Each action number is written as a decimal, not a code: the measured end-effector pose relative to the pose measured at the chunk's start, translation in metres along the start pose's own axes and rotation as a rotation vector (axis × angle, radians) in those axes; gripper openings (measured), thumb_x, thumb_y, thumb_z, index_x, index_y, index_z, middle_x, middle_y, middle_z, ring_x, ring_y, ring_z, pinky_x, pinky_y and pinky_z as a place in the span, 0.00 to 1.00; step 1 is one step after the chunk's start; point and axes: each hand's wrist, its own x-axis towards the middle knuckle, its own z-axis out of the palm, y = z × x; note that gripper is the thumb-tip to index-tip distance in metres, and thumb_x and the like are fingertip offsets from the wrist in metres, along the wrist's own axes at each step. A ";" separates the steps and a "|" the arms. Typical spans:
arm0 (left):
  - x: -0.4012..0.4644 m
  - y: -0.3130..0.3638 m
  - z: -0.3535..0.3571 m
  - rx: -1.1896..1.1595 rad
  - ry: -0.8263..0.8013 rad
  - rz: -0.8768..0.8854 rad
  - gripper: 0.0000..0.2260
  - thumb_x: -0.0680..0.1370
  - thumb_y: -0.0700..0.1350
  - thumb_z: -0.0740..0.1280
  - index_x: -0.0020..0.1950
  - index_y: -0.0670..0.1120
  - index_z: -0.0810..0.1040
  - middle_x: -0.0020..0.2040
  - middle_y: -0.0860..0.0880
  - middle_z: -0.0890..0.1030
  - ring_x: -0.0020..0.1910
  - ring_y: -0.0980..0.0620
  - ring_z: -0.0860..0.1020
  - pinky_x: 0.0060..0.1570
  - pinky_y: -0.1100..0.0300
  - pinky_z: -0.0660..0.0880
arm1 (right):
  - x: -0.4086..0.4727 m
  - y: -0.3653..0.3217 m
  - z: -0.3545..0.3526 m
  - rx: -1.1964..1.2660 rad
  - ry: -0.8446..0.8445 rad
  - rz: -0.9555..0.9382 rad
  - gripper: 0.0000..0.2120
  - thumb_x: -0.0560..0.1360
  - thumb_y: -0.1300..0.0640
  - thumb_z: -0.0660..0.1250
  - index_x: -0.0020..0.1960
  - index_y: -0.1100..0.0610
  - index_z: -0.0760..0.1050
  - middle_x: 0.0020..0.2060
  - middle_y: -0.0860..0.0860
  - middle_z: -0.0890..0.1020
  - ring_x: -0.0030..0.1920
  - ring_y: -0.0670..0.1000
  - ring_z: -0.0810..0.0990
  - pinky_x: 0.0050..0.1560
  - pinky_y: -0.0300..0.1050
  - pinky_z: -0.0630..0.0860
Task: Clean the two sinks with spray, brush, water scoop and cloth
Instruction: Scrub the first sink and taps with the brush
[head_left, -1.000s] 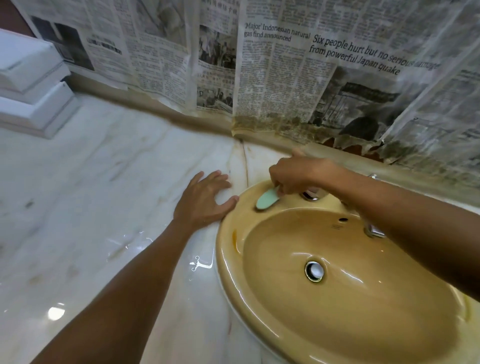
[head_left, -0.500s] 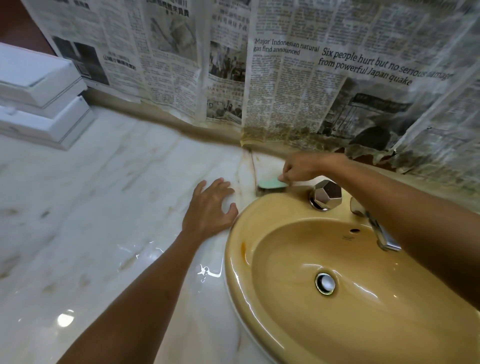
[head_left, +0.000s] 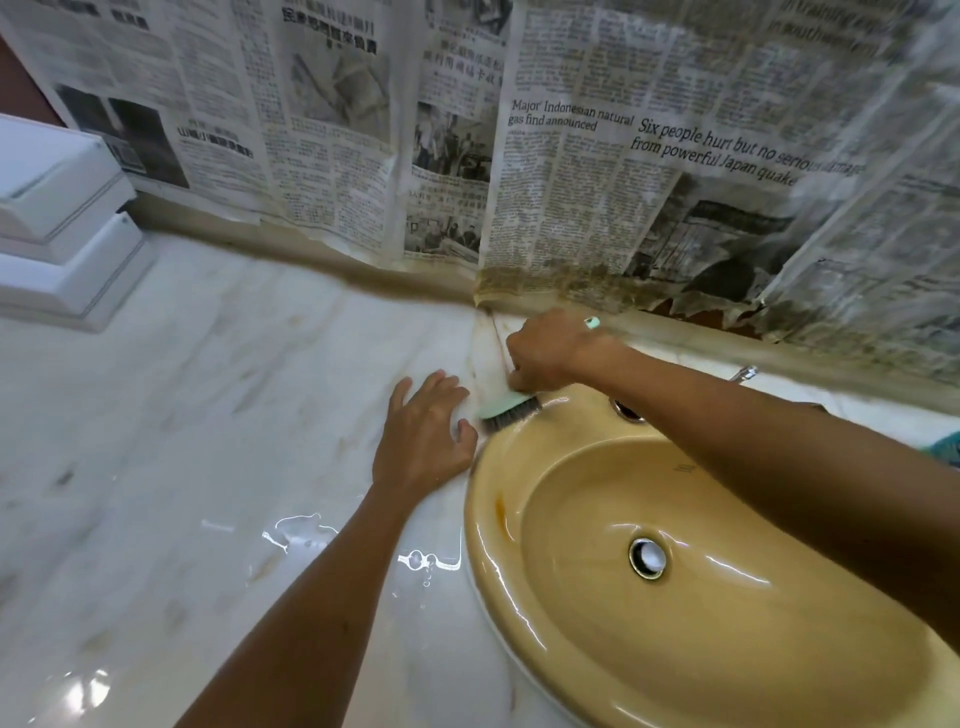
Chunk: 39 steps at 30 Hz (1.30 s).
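Marble counter (head_left: 208, 415) supports the left hand (head_left: 423, 441), which lies flat with fingers spread, just beside the sink (head_left: 498, 519) rim. The right hand (head_left: 556, 351) grips the brush (head_left: 506, 408); its bristles touch the rim between the two hands. Behind the right hand hangs newspaper (head_left: 571, 208). The right forearm crosses the basin and hides the tap area. White boxes (head_left: 62, 223) sit well left of the left hand.

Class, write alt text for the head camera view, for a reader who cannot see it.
A right hand scrubs the rim of a yellow sink with a green brush, while the left hand rests flat on the wet marble counter. Newspaper covers the wall behind.
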 end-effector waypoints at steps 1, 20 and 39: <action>0.000 0.000 0.000 -0.008 0.001 -0.004 0.23 0.71 0.50 0.56 0.58 0.43 0.82 0.61 0.47 0.81 0.67 0.49 0.75 0.72 0.51 0.55 | 0.000 -0.007 -0.003 -0.014 0.000 -0.038 0.15 0.77 0.46 0.60 0.39 0.56 0.68 0.39 0.53 0.75 0.40 0.56 0.73 0.40 0.45 0.68; 0.005 0.001 -0.014 -0.360 -0.045 -0.129 0.24 0.67 0.36 0.51 0.53 0.39 0.84 0.54 0.46 0.85 0.68 0.49 0.75 0.76 0.56 0.52 | -0.035 -0.027 -0.017 -0.042 0.033 0.032 0.13 0.77 0.56 0.58 0.33 0.55 0.64 0.31 0.50 0.71 0.31 0.51 0.69 0.41 0.44 0.64; 0.001 0.003 -0.012 -0.145 -0.140 0.030 0.16 0.73 0.52 0.61 0.52 0.49 0.84 0.59 0.55 0.83 0.73 0.50 0.69 0.76 0.46 0.50 | -0.123 -0.044 0.058 0.974 0.091 0.658 0.07 0.75 0.52 0.68 0.45 0.54 0.82 0.43 0.53 0.83 0.42 0.54 0.78 0.36 0.47 0.73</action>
